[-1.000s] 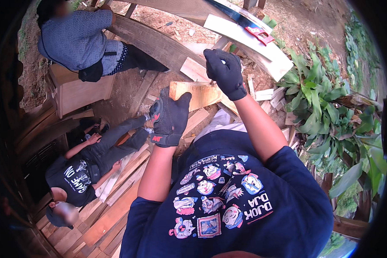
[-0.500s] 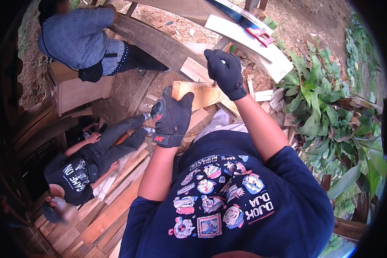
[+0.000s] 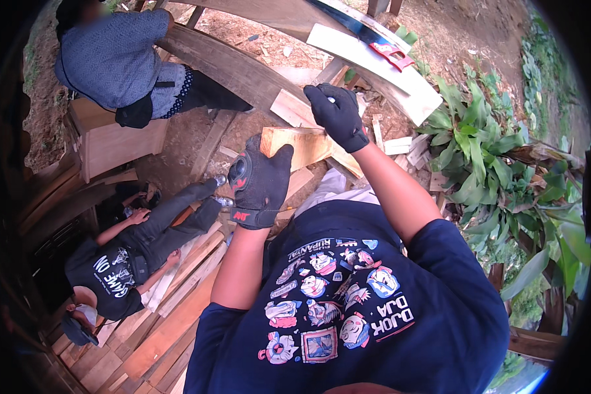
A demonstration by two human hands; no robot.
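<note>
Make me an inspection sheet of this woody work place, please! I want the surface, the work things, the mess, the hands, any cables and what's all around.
Surface: brown earth, with a long weathered plank above it.
Job's things: pale wooden block at the hands; red-handled handsaw lying on a pale board.
Clutter: wood offcuts scattered about; planks lower left.
Hands: both dark-gloved; left hand grips the block's left end; right hand is closed around something pale-ended, kind unclear.
Cables: nothing seen.
Surroundings: leafy plants right; wooden cabinet and two other people left, one in blue, one in black.
</note>
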